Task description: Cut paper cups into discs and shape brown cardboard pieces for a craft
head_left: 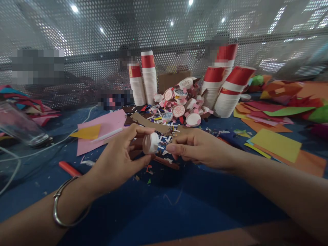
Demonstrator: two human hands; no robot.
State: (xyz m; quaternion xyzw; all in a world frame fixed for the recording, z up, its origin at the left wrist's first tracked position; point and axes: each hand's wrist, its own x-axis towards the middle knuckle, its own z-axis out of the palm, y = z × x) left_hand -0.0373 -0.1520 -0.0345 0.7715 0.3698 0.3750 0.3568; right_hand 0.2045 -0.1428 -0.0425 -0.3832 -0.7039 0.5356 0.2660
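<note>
My left hand (pixel 120 153) grips a small white round piece (pixel 151 142) between thumb and fingers. It resembles the cut-off bottom of a paper cup and is tilted on its side. My right hand (pixel 192 147) is just to its right, thumb pressed against the curled fingers; whatever they may pinch is hidden or too small to make out. Beyond both hands rises a heap of similar white cup bottoms (pixel 178 110), many with pink and brown paper tabs. Small paper scraps (pixel 164 145) litter the blue table (pixel 159 212) beneath my hands.
Stacked red-and-white paper cups (pixel 148 75) stand behind the heap, with more cup stacks (pixel 211 82) to the right. Coloured paper sheets (pixel 276 143) lie at right, a pink sheet (pixel 102 128) at left. A red-handled tool (pixel 69 168), white cable (pixel 88 118) and clear container (pixel 22 124) are on the left.
</note>
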